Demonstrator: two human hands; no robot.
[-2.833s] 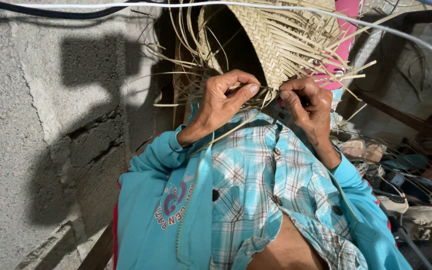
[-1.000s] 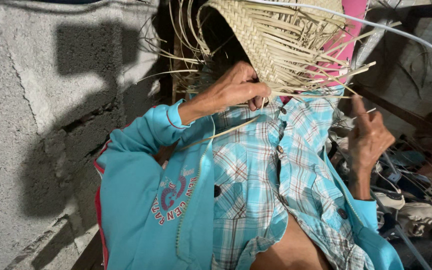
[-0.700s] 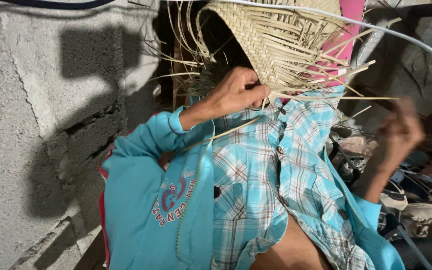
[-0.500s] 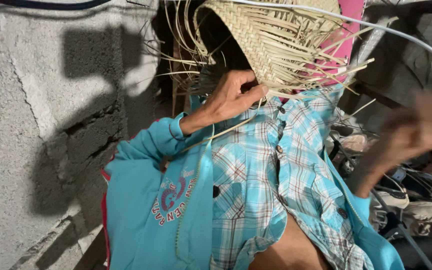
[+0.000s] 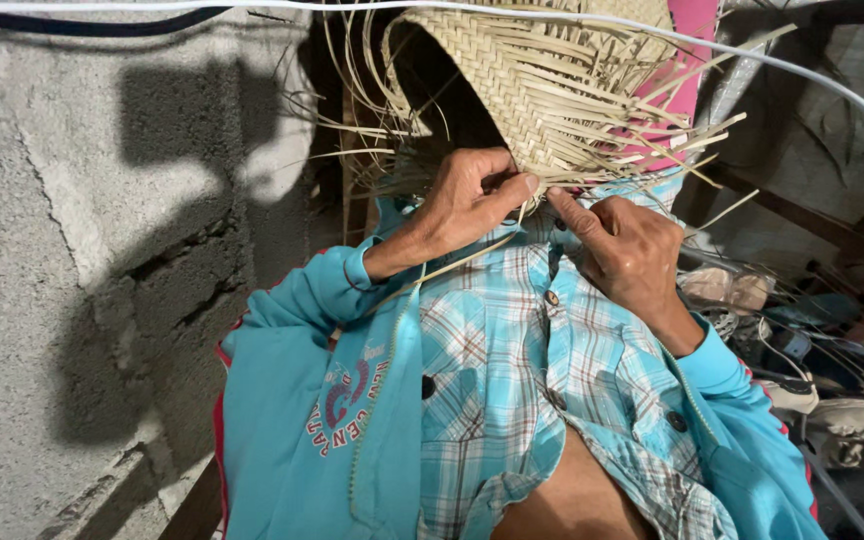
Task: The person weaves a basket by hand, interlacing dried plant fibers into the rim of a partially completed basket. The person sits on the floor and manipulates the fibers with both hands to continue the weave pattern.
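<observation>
Both our hands meet at the lower edge of the half-woven pale straw basket [image 5: 552,90], held above our checked shirt [image 5: 512,370]. Our left hand [image 5: 467,200] pinches loose strands; our right hand [image 5: 627,245] presses its forefinger against the weave.

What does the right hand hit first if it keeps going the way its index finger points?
Most likely the woven straw piece: the right hand points its index finger up-left at the loose lower edge, close to the left hand's thumb. Whether it already touches is unclear.
</observation>
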